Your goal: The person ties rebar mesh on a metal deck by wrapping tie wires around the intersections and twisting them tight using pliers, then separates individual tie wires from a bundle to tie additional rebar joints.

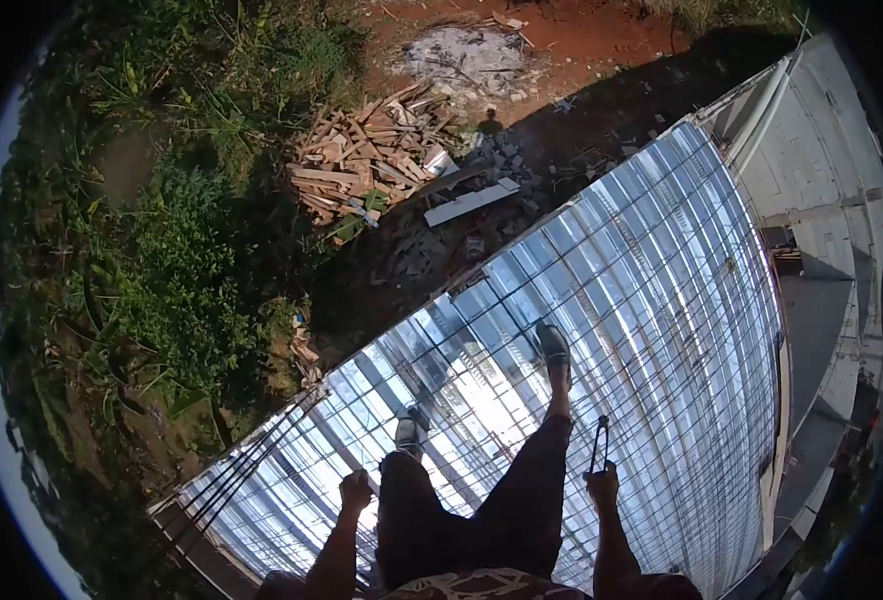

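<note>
My right hand (602,486) is closed around the handles of a pair of pincers (598,445), their head pointing away from me. Below and to the left, my left hand (355,490) is curled into a fist beside my left thigh; what it holds, if anything, I cannot make out. Both hands are above a grid of steel rebar (651,330) lying over shiny corrugated metal decking (501,400). My two shoed feet stand on this grid, the right one farther forward than the left.
The deck's edge runs diagonally, with a drop beyond it. Down there lie a pile of wood scraps (361,155), a white board (471,202) and rubble. Several loose bars (246,465) stick out at left. A concrete block wall (811,140) stands at right.
</note>
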`<act>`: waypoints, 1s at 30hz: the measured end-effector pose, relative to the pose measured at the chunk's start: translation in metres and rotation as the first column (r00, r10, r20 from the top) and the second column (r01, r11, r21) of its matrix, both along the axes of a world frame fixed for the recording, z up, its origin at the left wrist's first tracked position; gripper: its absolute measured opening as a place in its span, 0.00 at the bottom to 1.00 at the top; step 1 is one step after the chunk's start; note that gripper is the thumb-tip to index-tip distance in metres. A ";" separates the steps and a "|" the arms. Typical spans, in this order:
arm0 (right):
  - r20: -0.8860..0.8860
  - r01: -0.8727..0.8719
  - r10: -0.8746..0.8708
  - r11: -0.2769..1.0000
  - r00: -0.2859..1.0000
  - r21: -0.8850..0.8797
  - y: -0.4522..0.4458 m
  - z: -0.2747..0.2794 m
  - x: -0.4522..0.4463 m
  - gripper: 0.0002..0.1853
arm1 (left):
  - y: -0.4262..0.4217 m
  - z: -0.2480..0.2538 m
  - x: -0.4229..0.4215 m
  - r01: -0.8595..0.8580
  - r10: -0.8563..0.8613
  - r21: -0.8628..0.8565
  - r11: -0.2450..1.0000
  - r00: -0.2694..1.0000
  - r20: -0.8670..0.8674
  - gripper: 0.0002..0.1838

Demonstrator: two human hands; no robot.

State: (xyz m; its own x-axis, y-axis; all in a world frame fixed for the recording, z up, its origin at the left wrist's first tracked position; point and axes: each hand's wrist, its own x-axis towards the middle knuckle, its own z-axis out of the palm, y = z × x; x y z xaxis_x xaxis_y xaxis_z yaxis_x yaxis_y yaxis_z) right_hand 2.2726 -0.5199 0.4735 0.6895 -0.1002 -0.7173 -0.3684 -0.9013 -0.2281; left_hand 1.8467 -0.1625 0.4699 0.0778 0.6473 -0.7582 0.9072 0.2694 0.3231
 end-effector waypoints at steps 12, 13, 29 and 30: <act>0.285 -0.845 0.797 0.521 0.532 0.121 0.147 -0.358 0.334 0.37 | -0.165 -0.181 0.108 0.063 0.026 0.206 0.977 0.915 -0.404 0.18; 0.270 -0.856 0.814 0.505 0.515 0.113 0.158 -0.369 0.335 0.37 | -0.180 -0.201 0.108 -0.039 0.121 0.205 0.978 0.906 -0.407 0.17; 0.778 -0.940 0.553 0.315 0.297 0.135 0.253 -0.485 0.320 0.31 | -0.038 -0.366 0.188 -0.522 0.474 0.348 0.779 0.853 0.220 0.22; 0.833 -0.942 0.446 0.229 0.327 0.246 0.285 -0.477 0.309 0.28 | -0.008 -0.347 0.224 -0.476 0.355 0.409 0.779 0.872 0.339 0.22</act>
State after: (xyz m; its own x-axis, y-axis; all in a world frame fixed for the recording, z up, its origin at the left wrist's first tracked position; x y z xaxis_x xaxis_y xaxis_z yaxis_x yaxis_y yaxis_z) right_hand 2.5812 -0.2350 -0.0032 0.3778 0.9052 0.1946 0.7468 -0.1737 -0.6420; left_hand 2.0707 -0.1703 0.1225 -0.1501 0.9240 -0.3518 0.6241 0.3645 0.6911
